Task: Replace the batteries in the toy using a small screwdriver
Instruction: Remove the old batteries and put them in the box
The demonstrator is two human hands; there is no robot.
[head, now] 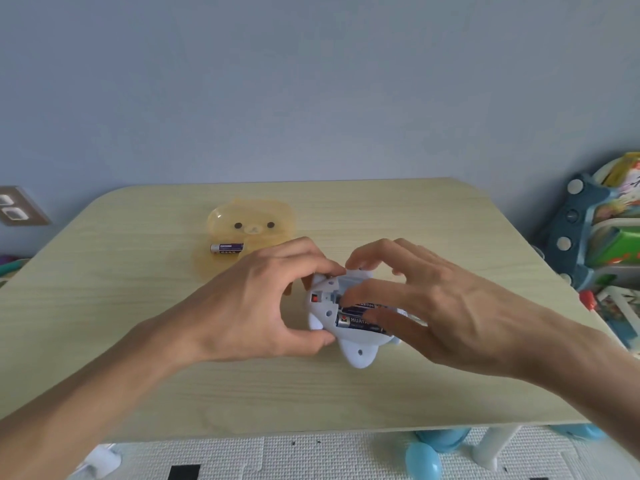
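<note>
Toy (356, 355) over pale wooden table (311, 393), blue wall (311, 81), perhaps foam mat (311, 455) below

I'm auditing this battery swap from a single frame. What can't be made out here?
Head view only.
The batteries in the toy: right ends hidden under the right hand; whether it pinches or presses them is unclear.
Part of the toy: covered by the left hand gripping it.
The small orange piece: mostly behind the left hand, unidentifiable.
The loose battery: label too small to read.
</note>
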